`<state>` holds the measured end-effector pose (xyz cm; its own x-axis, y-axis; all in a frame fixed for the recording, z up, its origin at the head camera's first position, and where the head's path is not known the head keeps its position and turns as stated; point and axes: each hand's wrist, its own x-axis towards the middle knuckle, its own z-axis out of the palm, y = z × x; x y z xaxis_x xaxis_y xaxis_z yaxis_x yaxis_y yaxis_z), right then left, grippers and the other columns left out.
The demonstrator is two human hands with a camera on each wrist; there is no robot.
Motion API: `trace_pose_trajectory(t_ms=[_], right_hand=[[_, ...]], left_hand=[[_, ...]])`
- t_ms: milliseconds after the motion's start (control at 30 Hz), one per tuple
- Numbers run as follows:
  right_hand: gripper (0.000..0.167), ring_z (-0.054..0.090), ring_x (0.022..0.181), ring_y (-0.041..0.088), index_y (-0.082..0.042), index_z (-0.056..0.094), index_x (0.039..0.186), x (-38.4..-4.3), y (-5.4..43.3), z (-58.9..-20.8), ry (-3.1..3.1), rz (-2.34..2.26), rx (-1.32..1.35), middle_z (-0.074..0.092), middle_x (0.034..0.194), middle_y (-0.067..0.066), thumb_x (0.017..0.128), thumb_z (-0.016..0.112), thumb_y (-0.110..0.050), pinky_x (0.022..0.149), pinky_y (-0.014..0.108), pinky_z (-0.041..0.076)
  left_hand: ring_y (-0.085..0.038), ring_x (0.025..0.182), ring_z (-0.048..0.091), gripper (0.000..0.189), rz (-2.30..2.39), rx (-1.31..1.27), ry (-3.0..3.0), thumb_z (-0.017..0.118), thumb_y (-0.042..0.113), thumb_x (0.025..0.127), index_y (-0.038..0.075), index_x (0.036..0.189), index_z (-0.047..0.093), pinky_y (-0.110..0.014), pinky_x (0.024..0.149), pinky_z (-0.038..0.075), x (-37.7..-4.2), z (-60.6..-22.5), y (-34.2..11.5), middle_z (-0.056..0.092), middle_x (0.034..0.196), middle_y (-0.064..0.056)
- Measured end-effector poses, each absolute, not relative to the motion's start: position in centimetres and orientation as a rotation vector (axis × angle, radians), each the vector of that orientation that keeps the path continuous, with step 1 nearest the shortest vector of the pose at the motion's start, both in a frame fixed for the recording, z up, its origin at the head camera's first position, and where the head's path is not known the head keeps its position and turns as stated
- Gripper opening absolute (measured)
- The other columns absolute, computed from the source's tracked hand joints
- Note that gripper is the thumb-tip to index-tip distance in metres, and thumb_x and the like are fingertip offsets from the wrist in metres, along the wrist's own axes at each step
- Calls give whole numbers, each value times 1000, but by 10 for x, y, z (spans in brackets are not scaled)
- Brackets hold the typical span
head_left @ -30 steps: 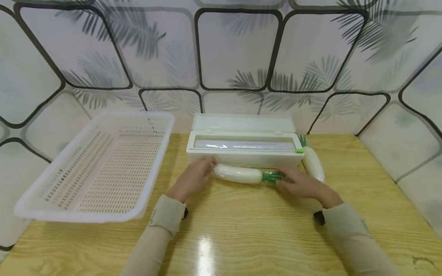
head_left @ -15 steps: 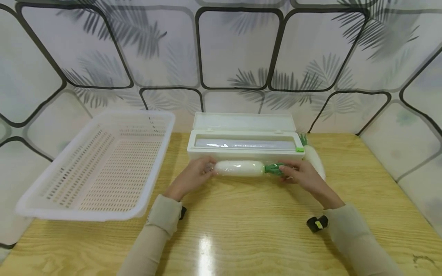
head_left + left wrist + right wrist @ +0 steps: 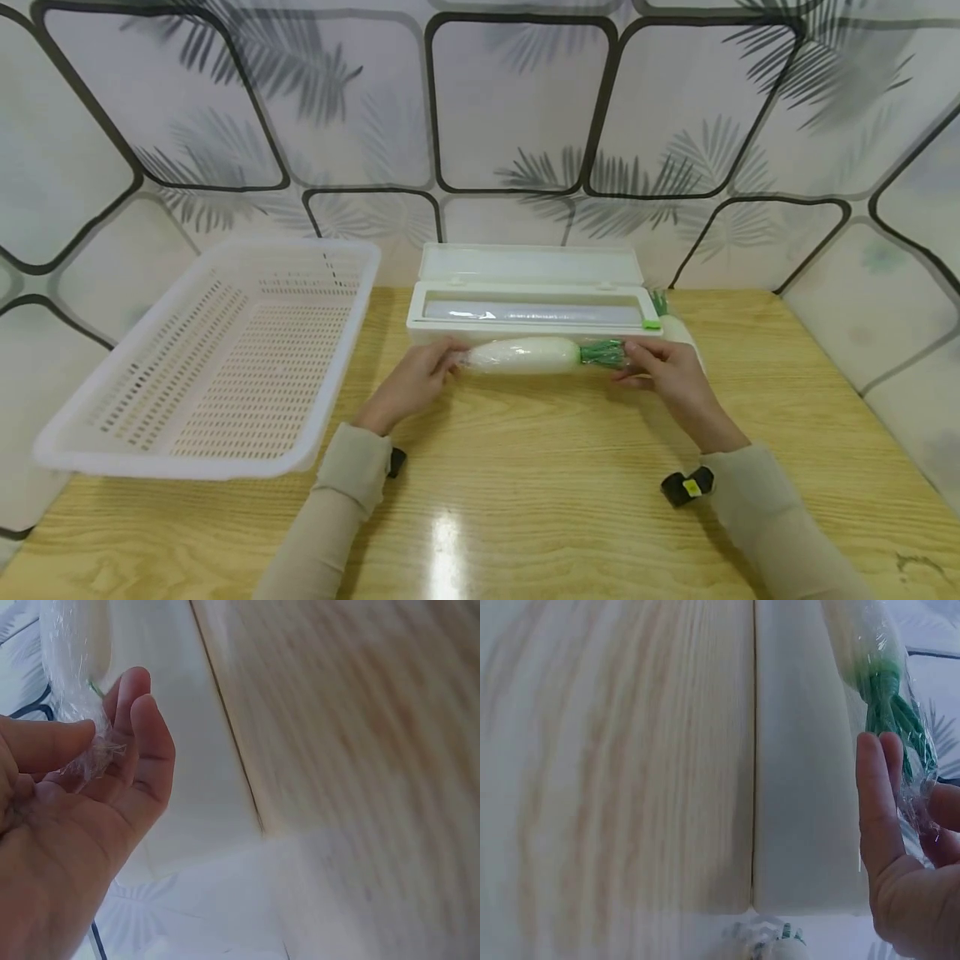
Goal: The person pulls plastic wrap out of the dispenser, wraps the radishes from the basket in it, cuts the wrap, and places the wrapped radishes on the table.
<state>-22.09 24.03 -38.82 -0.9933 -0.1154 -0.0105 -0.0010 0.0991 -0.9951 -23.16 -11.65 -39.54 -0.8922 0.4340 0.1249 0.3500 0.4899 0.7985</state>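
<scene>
A white radish [image 3: 525, 357] with green leaf stubs [image 3: 602, 353], wrapped in clear cling film, is held level in front of the film box. At its root end my left hand [image 3: 411, 379] pinches the gathered film [image 3: 94, 754] between thumb and fingers. My right hand [image 3: 678, 385] pinches the film past the green stubs; in the right wrist view two of its fingers [image 3: 877, 799] stretch out beside the leaves. Just behind is the white cling film box [image 3: 534, 312], its lid raised and a film roll [image 3: 532, 313] inside.
A second white radish [image 3: 678, 333] lies at the box's right end, partly hidden by my right hand. On the left stands a white perforated plastic basket [image 3: 330, 400]. Everything rests on a wood-grain table [image 3: 540, 500], with a patterned wall covering [image 3: 517, 108] behind.
Both hands have lifted the wrapped radish from the table and brought it up before the box front. The right hand has shifted slightly outward, from the leaf stubs to the film end.
</scene>
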Motion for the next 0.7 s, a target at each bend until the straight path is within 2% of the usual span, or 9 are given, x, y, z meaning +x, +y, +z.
trace_pose_trajectory(t_ms=[167, 233, 333, 433, 567, 633, 700], right_hand=[[13, 72, 77, 15, 1, 64, 112, -219, 242, -388, 2171, -2170, -43, 70, 88, 0, 104, 56, -6, 74, 29, 60], [8, 72, 76, 16, -5, 65, 104, -219, 243, -389, 2110, -2230, -32, 71, 87, 1, 103, 57, -4, 74, 29, 60], [14, 73, 76, 17, -8, 68, 98, -219, 243, -390, 2033, -2295, -38, 71, 87, 2, 102, 57, -1, 75, 29, 60], [16, 73, 76, 17, -9, 69, 96, -219, 243, -391, 1976, -2342, -49, 69, 87, 3, 102, 57, 0, 76, 30, 60], [16, 73, 76, 18, -9, 69, 96, -220, 243, -392, 1916, -2388, -65, 69, 87, 4, 102, 57, 1, 77, 31, 60], [16, 73, 76, 19, -8, 70, 96, -219, 244, -392, 1895, -2409, -66, 69, 87, 4, 101, 57, 1, 77, 32, 60], [17, 73, 76, 19, -8, 71, 95, -219, 244, -390, 1877, -2436, -54, 70, 87, 5, 101, 58, 2, 77, 33, 60]], left_hand=[[-30, 97, 66, 20, 1401, 712, 2614, 50, -7, 103, -6, 115, 66, -37, 82, 56, -231, -394, -116, 70, 104, -16], [-31, 100, 66, 18, 1430, 703, 2599, 53, -5, 102, -4, 110, 69, -39, 83, 57, -230, -394, -116, 71, 107, -15], [-34, 102, 66, 17, 1562, 623, 2493, 55, -4, 102, -4, 109, 70, -41, 83, 59, -230, -393, -115, 70, 110, -14], [-37, 96, 67, 16, 1755, 518, 2334, 55, -4, 102, -9, 115, 62, -44, 79, 60, -231, -393, -112, 65, 107, -19], [-30, 85, 69, 21, 1941, 408, 2201, 57, -5, 100, -9, 119, 48, -43, 79, 60, -232, -393, -107, 56, 107, -19], [-24, 82, 69, 20, 1977, 370, 2190, 57, -6, 100, -11, 117, 49, -39, 80, 60, -232, -392, -102, 57, 109, -20], [-24, 83, 69, 18, 1971, 362, 2201, 55, -6, 101, -15, 117, 53, -38, 82, 60, -231, -393, -98, 60, 109, -22]])
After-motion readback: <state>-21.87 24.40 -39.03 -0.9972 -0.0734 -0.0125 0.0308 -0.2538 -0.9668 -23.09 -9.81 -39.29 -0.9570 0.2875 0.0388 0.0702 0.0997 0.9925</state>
